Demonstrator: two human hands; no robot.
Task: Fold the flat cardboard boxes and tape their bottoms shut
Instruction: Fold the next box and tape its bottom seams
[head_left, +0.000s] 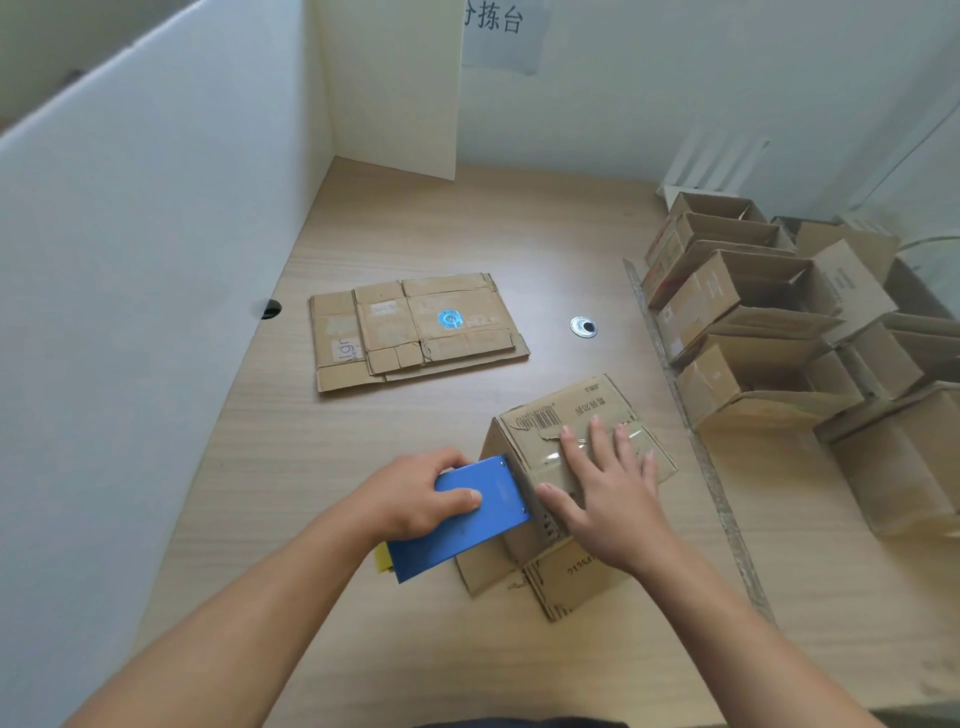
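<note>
Pressing down with your right hand (602, 483), fingers straight and spread, you are pinning the upturned bottom of the box (561, 410) on the table (415, 649) just in front of you, and your palm is lying over the strip of clear tape (632, 432) running along the seam. Your left hand (415, 493) is gripping the blue tape dispenser (467, 525), thumb curled across its top, and its front end is touching the near-left edge of the box. You seem to be finishing the strip, so you should be angling the dispenser down over that edge and carrying the tape a little way onto the side wall before cutting; whether the blade is biting yet cannot be told. While pulling, be bearing straight down so the flaps are meeting flush and the box is not sliding, then be smoothing outward from the middle so no wrinkles are forming under the film. The open flaps (566, 577) are splaying toward you against the table, so be watching that they are not tipping the box. More flat cardboard (415, 327) is waiting mid-table, and folded boxes (753, 322) are crowding your right side.
</note>
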